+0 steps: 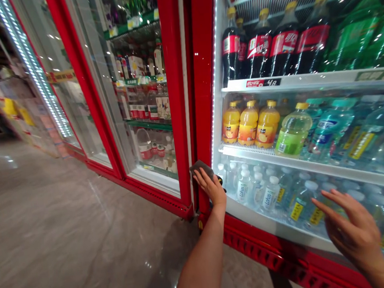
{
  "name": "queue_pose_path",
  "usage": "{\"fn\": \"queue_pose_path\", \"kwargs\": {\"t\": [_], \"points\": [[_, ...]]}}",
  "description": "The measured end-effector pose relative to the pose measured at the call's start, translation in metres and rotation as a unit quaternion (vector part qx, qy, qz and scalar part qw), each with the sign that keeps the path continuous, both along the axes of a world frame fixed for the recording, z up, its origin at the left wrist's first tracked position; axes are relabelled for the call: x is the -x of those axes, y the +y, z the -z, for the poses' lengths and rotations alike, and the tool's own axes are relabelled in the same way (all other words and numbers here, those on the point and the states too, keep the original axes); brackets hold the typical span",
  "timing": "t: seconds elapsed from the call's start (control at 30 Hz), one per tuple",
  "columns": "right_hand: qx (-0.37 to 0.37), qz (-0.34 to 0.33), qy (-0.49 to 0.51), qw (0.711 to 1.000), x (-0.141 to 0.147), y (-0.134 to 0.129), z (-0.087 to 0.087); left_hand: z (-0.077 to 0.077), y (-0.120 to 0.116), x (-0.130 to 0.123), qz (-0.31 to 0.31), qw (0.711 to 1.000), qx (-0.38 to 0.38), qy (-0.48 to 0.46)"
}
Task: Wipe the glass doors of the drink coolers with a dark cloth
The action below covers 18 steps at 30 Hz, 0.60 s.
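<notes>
A person's two bare hands reach toward a tall red drinks fridge, seen from head height. The left hand (213, 188) lies on a dark grey cloth (199, 166), low on the red upright frame (203, 95) at the fridge's left edge. Its grip is open and flat: the fingers are almost straight over the cloth rather than curled around it, and whether the thumb pinches it is not clear. The right hand (356, 229), nearer and to the right, has a loose, half-open grip with nothing in it; it is raised in front of the water bottles (271, 193) on the lowest shelf.

Farther up are orange drinks (250, 124) on the middle shelf and cola bottles (260, 47) above. To the left, past a narrow gap, stands a second red-framed cooler (177, 96), with grey floor (69, 223) before it.

The work in hand appears to be wiping the frame. Even pressure through flat fingers should suit it, in long strokes along the upright, with the cloth's edge worked into the gap. A loose fold could catch there, so the cloth is best kept smooth. The right hand does well to stay off the bottles, which could topple if knocked.
</notes>
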State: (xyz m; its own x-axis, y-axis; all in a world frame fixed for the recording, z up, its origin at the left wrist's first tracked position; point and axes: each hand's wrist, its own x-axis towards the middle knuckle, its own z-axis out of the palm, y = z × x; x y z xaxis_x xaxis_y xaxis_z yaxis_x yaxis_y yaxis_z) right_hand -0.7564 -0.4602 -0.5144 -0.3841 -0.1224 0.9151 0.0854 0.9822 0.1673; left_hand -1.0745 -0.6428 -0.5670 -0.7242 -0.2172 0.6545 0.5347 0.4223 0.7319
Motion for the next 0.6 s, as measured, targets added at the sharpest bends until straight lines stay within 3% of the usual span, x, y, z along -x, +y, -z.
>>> {"fn": "queue_pose_path", "kwargs": {"t": [0.1,0.2,0.3,0.33,0.4,0.5,0.6], "points": [[0.001,0.004,0.003,1.000,-0.004,0.001,-0.003,0.016,0.001,-0.009,-0.021,0.999,-0.019,-0.024],[0.010,0.003,0.010,1.000,-0.005,0.002,-0.007,0.027,0.016,-0.028,-0.021,0.999,-0.019,-0.033],[0.012,0.006,0.016,1.000,-0.007,0.002,-0.010,0.027,0.035,-0.047,0.048,0.993,0.093,0.058],[0.011,0.008,0.016,1.000,-0.008,0.002,-0.012,0.029,0.036,-0.051,0.084,0.977,0.159,0.113],[0.005,0.015,0.014,1.000,-0.012,0.002,-0.014,0.036,0.027,-0.051,0.146,0.918,0.290,0.229],[-0.003,0.032,0.018,0.999,-0.022,0.007,-0.018,0.047,-0.006,-0.034,0.176,0.841,0.394,0.325],[0.006,0.052,0.037,0.998,-0.034,0.014,-0.022,0.035,-0.021,-0.017,0.180,0.841,0.394,0.325]]}}
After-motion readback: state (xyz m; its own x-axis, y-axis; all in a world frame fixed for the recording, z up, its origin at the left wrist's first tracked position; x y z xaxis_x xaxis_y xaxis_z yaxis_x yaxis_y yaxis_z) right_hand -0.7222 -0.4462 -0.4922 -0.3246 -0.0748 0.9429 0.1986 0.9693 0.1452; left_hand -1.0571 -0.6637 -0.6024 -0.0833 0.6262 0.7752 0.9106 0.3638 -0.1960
